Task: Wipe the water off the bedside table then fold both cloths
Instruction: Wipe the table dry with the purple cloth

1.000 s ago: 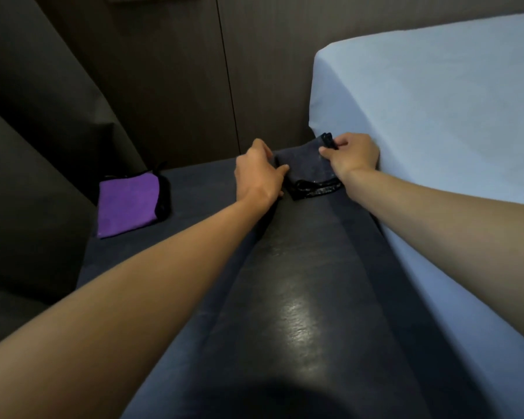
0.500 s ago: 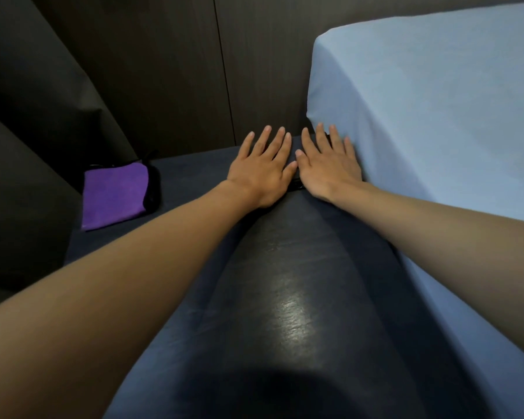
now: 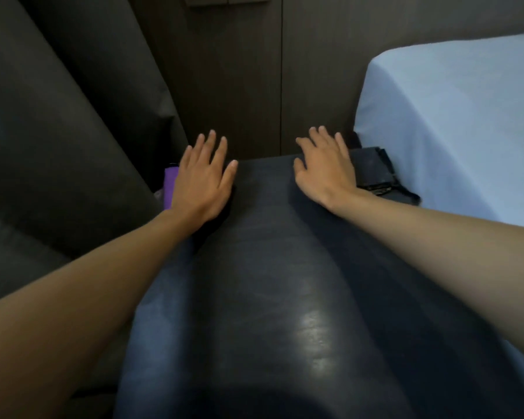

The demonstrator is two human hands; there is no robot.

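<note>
Now: two open palms, two cloths

Nearest me runs one bedside table (image 3: 285,267), dark, smooth and leathery, with a glossy highlight. Over its far end I hold my two hands palm down, fingers straight and spread, gripping nothing. My left hand (image 3: 204,182) covers most of one purple cloth (image 3: 170,189) at the table's left edge. My right hand (image 3: 325,172) overlaps one dark cloth (image 3: 372,169), a folded rectangle with black trim, just beside one bed (image 3: 451,131), smooth and pale blue.

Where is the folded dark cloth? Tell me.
In the head view, the folded dark cloth lies on the dark bedside table's far right, between the right hand and the pale blue bed.
</note>
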